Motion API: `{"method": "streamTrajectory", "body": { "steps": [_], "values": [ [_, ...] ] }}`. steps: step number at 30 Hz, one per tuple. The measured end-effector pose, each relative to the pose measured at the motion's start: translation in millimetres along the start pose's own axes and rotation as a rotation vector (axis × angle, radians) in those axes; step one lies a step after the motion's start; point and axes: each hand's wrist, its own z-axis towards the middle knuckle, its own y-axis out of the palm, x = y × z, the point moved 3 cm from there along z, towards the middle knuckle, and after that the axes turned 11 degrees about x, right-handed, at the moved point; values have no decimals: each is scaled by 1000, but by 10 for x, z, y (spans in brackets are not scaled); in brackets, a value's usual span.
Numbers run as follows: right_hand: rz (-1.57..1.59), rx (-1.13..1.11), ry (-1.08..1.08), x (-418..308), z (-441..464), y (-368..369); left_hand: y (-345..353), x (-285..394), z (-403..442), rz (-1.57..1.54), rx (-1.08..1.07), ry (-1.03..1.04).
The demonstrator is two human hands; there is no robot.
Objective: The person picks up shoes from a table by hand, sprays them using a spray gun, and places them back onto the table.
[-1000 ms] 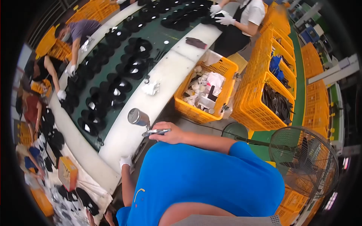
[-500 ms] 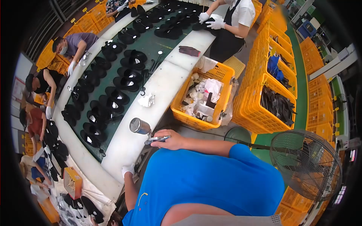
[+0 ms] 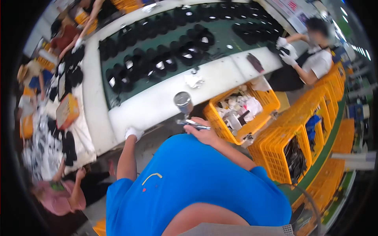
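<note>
My bare right hand (image 3: 202, 131) is wrapped round a spray gun (image 3: 193, 125) with a round metal cup (image 3: 183, 100) on top, held in front of my body by the near edge of the worktable. A white glove covers my left hand (image 3: 134, 133), which lies on the table's white border (image 3: 157, 116) with its fingers loosely extended. Rows of black shoes (image 3: 159, 63) stand on the green middle of the table, some with white patches inside. A crumpled white cloth or paper (image 3: 195, 81) lies on the border beyond the spray gun.
A yellow crate (image 3: 220, 128) of scraps stands at my right, with stacked yellow crates (image 3: 271, 157) beyond. A dark glove (image 3: 255, 63) lies on the border. One co-worker (image 3: 315, 59) handles a shoe at far right; others work at left near an orange box (image 3: 67, 112).
My view has turned, so the table now runs more across the picture. The spray gun stays in my right hand, and my left hand stays at the table's border.
</note>
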Motion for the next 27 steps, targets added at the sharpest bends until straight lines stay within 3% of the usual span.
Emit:
{"method": "streamTrajectory", "body": {
  "steps": [2,5,9,10,11,12,14,27],
  "values": [
    [30,-24,119,-27,-16,1,-42,-16,-69,2,20,-70],
    [-22,-87,-9,110,-10,-1,5,-53,-101,-8,18,-178],
    [99,-31,199,10,-59,8,-253,73,-230,-6,-57,-151],
    [70,-52,205,25,-40,18,-388,84,-256,-82,-171,-121],
    [83,-34,237,-49,-42,39,-247,53,-182,-47,-119,-131],
    [43,-44,216,-62,-31,40,-148,57,-156,45,5,-123],
    [16,-52,210,-50,-12,36,-84,91,-165,48,19,-153],
    [-2,-156,213,-179,188,760,32,20,-21,-83,-110,-43]
  ]
}}
